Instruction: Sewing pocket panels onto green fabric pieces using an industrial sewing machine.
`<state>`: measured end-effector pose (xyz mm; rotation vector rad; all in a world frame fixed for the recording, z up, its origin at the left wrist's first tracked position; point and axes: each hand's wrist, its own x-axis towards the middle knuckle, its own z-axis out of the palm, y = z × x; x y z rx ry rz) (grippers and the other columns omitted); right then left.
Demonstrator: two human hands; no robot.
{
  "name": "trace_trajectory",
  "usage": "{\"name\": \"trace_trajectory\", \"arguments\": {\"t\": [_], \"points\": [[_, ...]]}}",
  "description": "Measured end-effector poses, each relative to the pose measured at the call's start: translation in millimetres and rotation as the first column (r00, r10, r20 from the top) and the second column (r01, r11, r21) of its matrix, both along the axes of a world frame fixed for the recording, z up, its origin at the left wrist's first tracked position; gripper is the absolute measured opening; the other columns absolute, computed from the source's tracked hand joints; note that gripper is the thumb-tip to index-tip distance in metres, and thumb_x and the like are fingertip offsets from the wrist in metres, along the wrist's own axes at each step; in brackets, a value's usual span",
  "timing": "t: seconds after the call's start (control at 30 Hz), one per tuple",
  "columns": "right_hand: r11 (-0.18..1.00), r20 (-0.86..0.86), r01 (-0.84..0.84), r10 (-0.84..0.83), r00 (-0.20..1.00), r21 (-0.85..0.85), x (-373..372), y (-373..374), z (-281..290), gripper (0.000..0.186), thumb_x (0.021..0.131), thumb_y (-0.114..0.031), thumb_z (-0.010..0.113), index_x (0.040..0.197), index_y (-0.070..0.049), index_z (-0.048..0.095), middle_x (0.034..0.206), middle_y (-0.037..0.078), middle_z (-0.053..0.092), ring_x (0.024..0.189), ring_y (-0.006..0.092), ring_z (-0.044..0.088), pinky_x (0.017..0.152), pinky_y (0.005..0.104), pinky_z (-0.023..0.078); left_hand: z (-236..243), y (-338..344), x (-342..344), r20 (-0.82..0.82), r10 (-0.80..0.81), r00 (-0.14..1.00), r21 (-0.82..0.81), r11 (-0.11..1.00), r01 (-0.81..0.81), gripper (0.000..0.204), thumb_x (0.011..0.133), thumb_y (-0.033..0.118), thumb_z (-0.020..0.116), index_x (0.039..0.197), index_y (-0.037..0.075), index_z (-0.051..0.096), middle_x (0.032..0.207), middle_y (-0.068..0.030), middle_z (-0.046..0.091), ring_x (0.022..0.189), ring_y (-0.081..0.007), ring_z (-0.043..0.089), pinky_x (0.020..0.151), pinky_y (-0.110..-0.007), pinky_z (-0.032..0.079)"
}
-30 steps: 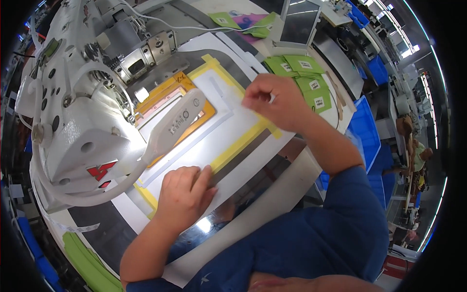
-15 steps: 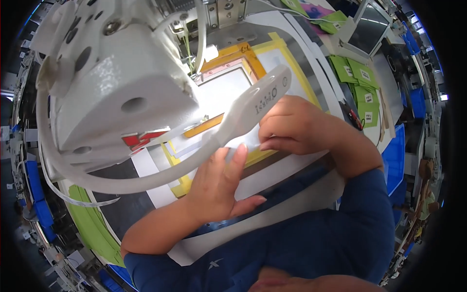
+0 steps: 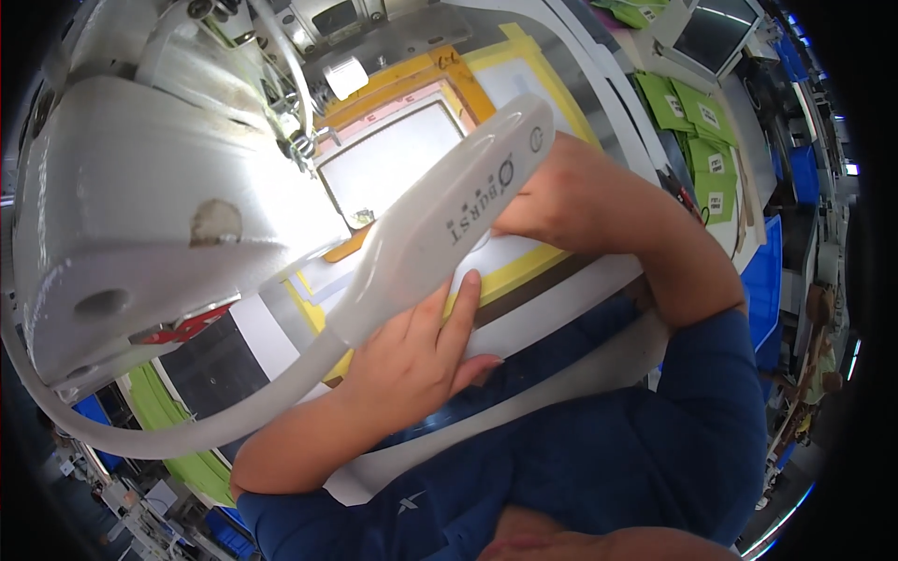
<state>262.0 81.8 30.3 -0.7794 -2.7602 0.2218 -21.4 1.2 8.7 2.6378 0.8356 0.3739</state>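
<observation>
My left hand (image 3: 421, 351) rests open, fingers extended and apart, on a white sheet (image 3: 514, 245) edged with yellow tape (image 3: 571, 112). My right hand (image 3: 571, 206) is curled on the same sheet behind the white lamp head (image 3: 440, 201); its fingertips and whatever they may hold are hidden. Beyond both hands an orange frame (image 3: 460, 79) with a pink inner border surrounds a bright white panel (image 3: 383, 154). It lies beside the needle parts (image 3: 301, 140) of a large white sewing machine (image 3: 140, 187), whose lit front fills the left.
Green labelled packets (image 3: 697, 131) lie right of the work, below a screen in a white housing (image 3: 706, 33). Scissors (image 3: 678, 196) lie near them. A blue bin (image 3: 765, 280) is at the right, folded green fabric (image 3: 154, 402) at lower left. The lamp's tube (image 3: 159, 439) curves across the front.
My right hand has moved left from the sheet's right side to behind the lamp, fingers curled. My left hand's fingers have straightened and reach farther forward. The head view has shifted.
</observation>
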Motion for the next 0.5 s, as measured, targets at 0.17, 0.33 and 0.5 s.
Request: {"name": "trace_trajectory", "arguments": {"t": [0.17, 0.33, 0.5], "points": [[0.984, -0.104, 0.065, -0.048, 0.993, 0.166, -4, 2, -1, 0.006, 0.087, -0.015, 0.064, 0.083, -0.011, 0.062, 0.089, 0.004, 0.06, 0.094, 0.0231, 0.064, 0.087, 0.0381, 0.051, 2, -4, 1, -0.126, 0.043, 0.991, -0.081, 0.995, -0.054, 0.101, 0.081, 0.061, 0.081, 0.157, 0.001, 0.05, 0.159, -0.0339, 0.045, 0.144, -0.0514, 0.049, 0.118, -0.059, 0.041], [0.984, -0.061, 0.074, -0.065, 0.996, 0.165, -4, 0, 3, 0.005, 0.086, -0.015, 0.065, 0.086, -0.01, 0.063, 0.092, 0.004, 0.062, 0.094, 0.0235, 0.064, 0.087, 0.037, 0.052, 4, -11, 2, -0.142, 0.038, 0.989, -0.06, 0.997, -0.047, 0.106, 0.08, 0.064, 0.079, 0.159, 0.001, 0.047, 0.161, -0.035, 0.042, 0.147, -0.0513, 0.047, 0.119, -0.06, 0.039], [0.962, -0.205, 0.029, 0.028, 0.978, 0.272, -12, -9, 5, 0.008, 0.083, -0.014, 0.066, 0.088, -0.01, 0.063, 0.092, 0.003, 0.061, 0.09, 0.0233, 0.063, 0.084, 0.0379, 0.052, 4, -15, 3, -0.199, 0.097, 0.975, -0.036, 0.994, -0.106, 0.109, 0.08, 0.069, 0.076, 0.156, -0.004, 0.049, 0.16, -0.0341, 0.046, 0.147, -0.049, 0.047, 0.119, -0.059, 0.037]]}}
